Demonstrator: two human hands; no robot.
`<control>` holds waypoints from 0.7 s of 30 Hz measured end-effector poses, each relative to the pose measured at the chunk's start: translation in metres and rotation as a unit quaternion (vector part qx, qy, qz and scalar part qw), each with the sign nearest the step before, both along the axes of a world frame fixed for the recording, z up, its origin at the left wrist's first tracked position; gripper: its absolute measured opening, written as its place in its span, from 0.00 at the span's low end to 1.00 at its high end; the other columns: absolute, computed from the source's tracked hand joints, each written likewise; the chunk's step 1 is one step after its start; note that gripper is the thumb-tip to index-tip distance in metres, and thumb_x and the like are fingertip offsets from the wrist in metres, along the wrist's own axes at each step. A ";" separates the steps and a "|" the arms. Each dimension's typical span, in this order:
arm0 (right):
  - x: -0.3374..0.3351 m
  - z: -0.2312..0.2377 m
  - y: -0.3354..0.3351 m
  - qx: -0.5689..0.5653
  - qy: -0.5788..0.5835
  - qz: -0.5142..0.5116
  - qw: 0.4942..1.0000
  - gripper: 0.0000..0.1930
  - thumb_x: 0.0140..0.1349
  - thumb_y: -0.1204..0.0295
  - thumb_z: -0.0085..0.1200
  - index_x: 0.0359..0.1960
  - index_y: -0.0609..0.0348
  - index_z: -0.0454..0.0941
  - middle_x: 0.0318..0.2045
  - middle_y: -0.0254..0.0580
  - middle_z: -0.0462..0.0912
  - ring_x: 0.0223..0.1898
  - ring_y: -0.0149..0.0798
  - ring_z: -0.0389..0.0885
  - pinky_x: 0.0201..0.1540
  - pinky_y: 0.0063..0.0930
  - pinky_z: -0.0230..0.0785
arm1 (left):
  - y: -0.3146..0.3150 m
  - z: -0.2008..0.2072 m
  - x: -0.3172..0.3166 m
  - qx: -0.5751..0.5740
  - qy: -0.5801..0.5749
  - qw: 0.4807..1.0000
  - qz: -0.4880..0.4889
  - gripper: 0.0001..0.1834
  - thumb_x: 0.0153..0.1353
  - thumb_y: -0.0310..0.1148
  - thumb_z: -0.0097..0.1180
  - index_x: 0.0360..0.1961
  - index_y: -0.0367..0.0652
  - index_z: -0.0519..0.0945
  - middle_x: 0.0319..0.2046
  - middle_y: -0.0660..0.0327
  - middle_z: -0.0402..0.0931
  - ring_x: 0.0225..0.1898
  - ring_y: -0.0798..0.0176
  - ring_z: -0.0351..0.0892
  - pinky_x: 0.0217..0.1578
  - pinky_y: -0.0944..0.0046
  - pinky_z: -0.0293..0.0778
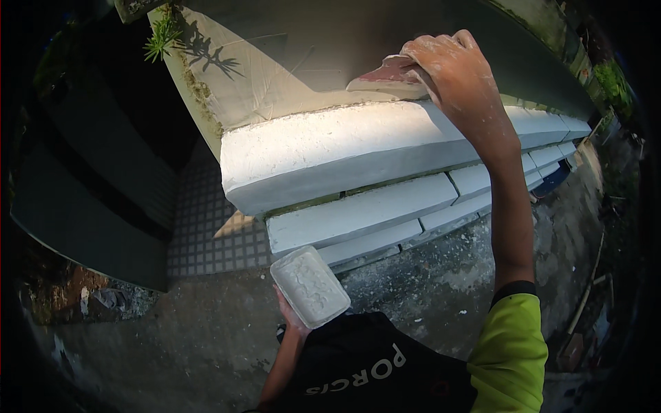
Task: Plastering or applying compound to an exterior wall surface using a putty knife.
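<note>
So, right hand up high, dusted white, fingers pressed together flat over a reddish-brown sanding pad, pushing it against the pale wall right where the wall meets the top edge of the white ledge. Pad touching the wall face, its lower edge sitting just above the ledge top. Yellow-green sleeve with a dark cuff coming in from the lower right.

Left hand down low, near the chest, holding a white rectangular tray of what looks like filler or putty, lumpy surface, tilted toward the camera. Fingers tucked under the tray, mostly hidden, so can't tell exactly how curled, but clearly gripping it from below.

Below the ledge, rows of white painted blocks stepping down to a rough concrete floor. Small green plant sprouting at the wall's top left corner, throwing a shadow. Dark gate or panel off to the left, patterned tile beside it.
</note>
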State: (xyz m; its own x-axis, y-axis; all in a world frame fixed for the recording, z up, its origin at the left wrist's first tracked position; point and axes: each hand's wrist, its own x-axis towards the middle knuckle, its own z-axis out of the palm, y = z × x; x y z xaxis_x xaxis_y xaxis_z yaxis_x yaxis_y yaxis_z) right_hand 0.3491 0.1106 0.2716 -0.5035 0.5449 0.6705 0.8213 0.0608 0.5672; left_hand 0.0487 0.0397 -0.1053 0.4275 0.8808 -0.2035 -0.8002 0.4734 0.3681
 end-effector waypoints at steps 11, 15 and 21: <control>0.029 -0.009 -0.004 0.009 -0.005 -0.027 1.000 0.14 0.53 0.76 0.60 0.43 0.55 0.80 0.40 0.36 0.81 0.43 0.37 0.77 0.51 0.32 0.63 | -0.001 -0.005 0.004 -0.009 -0.012 1.000 -0.020 0.43 0.62 0.70 0.31 0.69 0.50 0.58 0.64 0.56 0.64 0.61 0.48 0.68 0.58 0.41 0.68; 0.041 -0.007 -0.018 0.015 0.004 -0.051 0.999 0.14 0.52 0.76 0.60 0.42 0.53 0.81 0.40 0.34 0.81 0.46 0.36 0.76 0.52 0.32 0.63 | -0.002 -0.005 0.004 -0.002 -0.002 1.000 -0.027 0.43 0.62 0.70 0.31 0.69 0.50 0.58 0.64 0.55 0.64 0.61 0.48 0.68 0.58 0.41 0.68; 0.054 -0.016 -0.011 0.057 -0.005 -0.068 0.996 0.14 0.50 0.74 0.63 0.41 0.52 0.81 0.39 0.33 0.81 0.46 0.37 0.76 0.52 0.33 0.63 | -0.003 -0.009 0.004 0.006 0.010 1.000 -0.021 0.43 0.62 0.70 0.31 0.69 0.51 0.58 0.64 0.56 0.64 0.61 0.48 0.68 0.59 0.42 0.68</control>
State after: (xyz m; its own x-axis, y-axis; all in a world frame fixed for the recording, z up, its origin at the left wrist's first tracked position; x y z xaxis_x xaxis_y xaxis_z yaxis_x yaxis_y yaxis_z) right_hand 0.4035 0.1000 0.2556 -0.4366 0.5294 0.7274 0.8124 -0.1153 0.5716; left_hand 0.0525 0.0363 -0.1140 0.4598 0.8648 -0.2017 -0.7722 0.5015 0.3901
